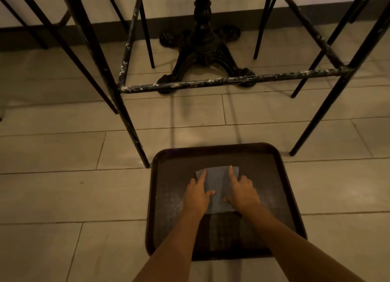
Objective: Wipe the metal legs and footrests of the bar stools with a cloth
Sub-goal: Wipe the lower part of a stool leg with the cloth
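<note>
While both hands press flat on it, a folded grey-blue cloth (217,188) lies in the middle of a dark brown, round-cornered plastic tray (289,188) set on the pale tiled floor (52,197). The left hand (197,194) and right hand (241,192) rest on its left and right sides, index fingers (231,173) straight and pointing far, grasping nothing. Beyond the tray, a black metal bar stool's paint-flecked footrest (232,80) spans its legs.
</note>
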Action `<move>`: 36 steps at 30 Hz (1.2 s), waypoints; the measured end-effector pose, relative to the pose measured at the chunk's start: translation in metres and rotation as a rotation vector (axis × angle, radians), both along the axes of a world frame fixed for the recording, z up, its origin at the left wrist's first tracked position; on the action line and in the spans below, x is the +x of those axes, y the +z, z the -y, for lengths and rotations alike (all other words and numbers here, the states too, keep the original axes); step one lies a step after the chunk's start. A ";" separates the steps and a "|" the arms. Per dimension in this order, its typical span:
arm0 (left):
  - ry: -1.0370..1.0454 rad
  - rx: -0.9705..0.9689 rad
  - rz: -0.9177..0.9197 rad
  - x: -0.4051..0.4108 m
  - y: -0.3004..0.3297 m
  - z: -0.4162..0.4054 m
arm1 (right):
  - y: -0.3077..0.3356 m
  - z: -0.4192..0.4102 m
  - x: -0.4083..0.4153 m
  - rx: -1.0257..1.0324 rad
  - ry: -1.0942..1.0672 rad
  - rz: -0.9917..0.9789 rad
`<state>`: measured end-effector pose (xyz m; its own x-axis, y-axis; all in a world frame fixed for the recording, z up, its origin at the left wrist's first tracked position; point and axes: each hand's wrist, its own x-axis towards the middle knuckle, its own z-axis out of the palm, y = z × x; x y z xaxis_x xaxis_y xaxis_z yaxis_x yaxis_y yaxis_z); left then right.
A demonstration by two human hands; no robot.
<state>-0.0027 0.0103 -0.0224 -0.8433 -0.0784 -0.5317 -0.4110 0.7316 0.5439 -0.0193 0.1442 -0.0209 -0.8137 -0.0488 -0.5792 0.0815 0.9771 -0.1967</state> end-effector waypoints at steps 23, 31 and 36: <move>0.086 0.157 -0.216 -0.004 0.034 0.011 | 0.034 0.007 -0.002 -0.488 -0.197 -0.106; 0.019 0.221 -0.361 -0.004 0.083 0.028 | 0.084 0.014 -0.008 -0.598 -0.148 -0.182; -0.033 0.103 -0.430 0.005 0.114 0.049 | 0.123 0.026 -0.003 -0.680 -0.088 -0.238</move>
<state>0.0027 -0.0389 0.0917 -0.9907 -0.0128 -0.1353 -0.1085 0.6738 0.7309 -0.0226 0.1185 0.1018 -0.9314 -0.2641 -0.2506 0.0332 0.6237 -0.7809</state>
